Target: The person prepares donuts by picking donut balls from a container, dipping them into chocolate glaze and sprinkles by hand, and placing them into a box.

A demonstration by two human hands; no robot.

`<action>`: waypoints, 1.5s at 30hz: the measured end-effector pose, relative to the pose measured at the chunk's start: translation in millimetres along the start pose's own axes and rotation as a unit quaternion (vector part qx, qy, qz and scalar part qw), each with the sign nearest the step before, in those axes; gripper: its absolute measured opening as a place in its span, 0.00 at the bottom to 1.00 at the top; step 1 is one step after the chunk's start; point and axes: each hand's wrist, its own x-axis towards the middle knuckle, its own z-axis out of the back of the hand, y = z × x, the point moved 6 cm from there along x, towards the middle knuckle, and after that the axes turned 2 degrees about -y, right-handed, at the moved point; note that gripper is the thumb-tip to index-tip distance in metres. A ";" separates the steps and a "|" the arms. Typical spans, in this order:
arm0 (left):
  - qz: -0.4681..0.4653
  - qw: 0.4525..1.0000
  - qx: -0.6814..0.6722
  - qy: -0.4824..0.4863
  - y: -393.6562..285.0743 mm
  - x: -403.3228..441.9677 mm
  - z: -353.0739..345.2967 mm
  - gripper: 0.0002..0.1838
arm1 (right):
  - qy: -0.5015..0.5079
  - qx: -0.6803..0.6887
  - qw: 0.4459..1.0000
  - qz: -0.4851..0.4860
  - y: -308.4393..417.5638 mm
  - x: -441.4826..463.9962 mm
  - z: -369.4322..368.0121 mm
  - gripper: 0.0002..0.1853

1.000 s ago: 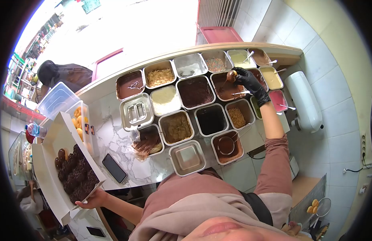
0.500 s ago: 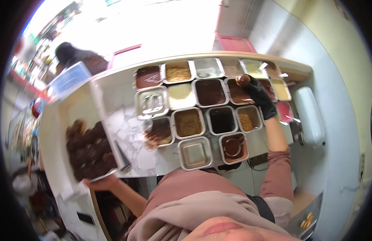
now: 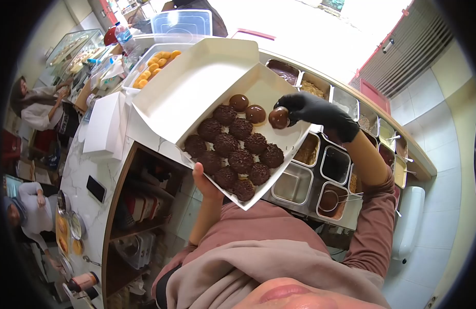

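An open white box (image 3: 197, 85) is tilted over the counter, its near edge gripped by my left hand (image 3: 209, 186), the thumb showing at the rim. Several balls coated in dark sprinkles (image 3: 225, 144) fill its lower part. Beside them lie two smooth, glossy chocolate-coated balls (image 3: 255, 114). My right hand (image 3: 312, 112), in a black glove, pinches another glossy chocolate-coated ball (image 3: 278, 118) over the box's right side. Whether that ball touches the box bottom I cannot tell.
Metal trays of toppings (image 3: 335, 165) stand to the right, partly behind the box. A plastic tub of plain dough balls (image 3: 155, 67), a closed white box (image 3: 105, 123) and a phone (image 3: 96, 189) are at left. Two other people (image 3: 37, 110) are at far left.
My right hand has carried the coated ball from the chocolate tray to the open box. The view has turned left, and the box now appears nearer the middle.
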 end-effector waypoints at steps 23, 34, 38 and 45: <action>-0.128 0.982 -0.081 -0.110 -133.5 26.1 68.3 0.37 | -0.091 -0.203 0.971 0.091 115.0 181.0 -44.8 0.10; -0.399 0.818 0.040 -0.412 -317.2 17.9 193.9 0.38 | -0.079 -0.243 0.956 0.142 33.0 486.2 -58.1 0.14; -0.424 0.799 0.050 -0.423 -347.3 22.2 216.6 0.38 | -0.115 -0.302 0.931 0.168 10.4 545.6 -100.7 0.20; -0.405 0.806 0.023 -0.432 -355.8 48.5 224.4 0.38 | -0.110 -0.222 0.969 -0.005 -17.6 575.4 -108.1 0.25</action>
